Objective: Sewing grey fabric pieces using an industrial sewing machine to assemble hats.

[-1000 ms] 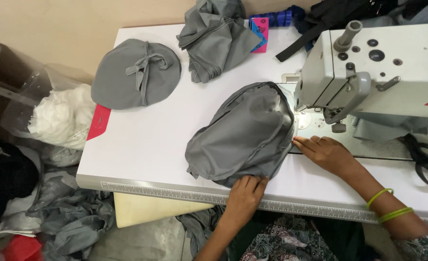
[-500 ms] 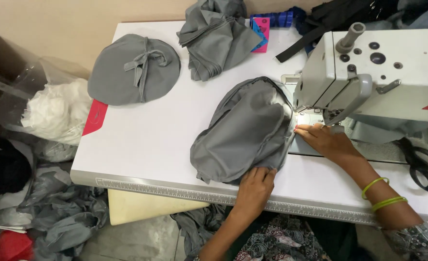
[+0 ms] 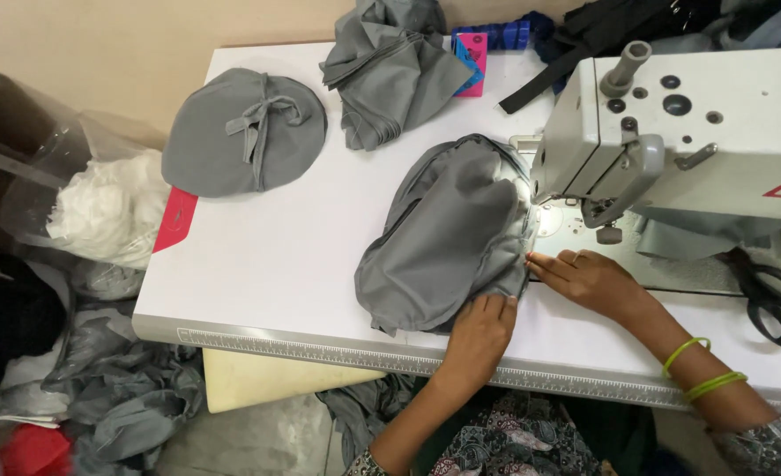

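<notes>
We are working a rounded grey fabric piece [image 3: 448, 238] that is lying on the white table [image 3: 276, 256], its far edge tucked under the head of the white sewing machine [image 3: 673, 132]. Our left hand [image 3: 483, 330] is pressing flat on the near edge of the cloth, fingers together and stretched forward, gripping nothing. Our right hand [image 3: 589, 278] is lying just right of that, fingers together and pointing left, their tips touching the cloth's right edge in front of the needle area; the needle itself seems to be washed out by the lamp glare. Green bangles [image 3: 703, 366] are sitting on the right wrist. Beyond the right fingers, black scissors [image 3: 774, 300] are resting near the machine. Far past the left fingertips, a finished grey cap with a bow [image 3: 242, 132] and a heap of grey cloth [image 3: 390, 75] are lying well apart from the hands.
</notes>
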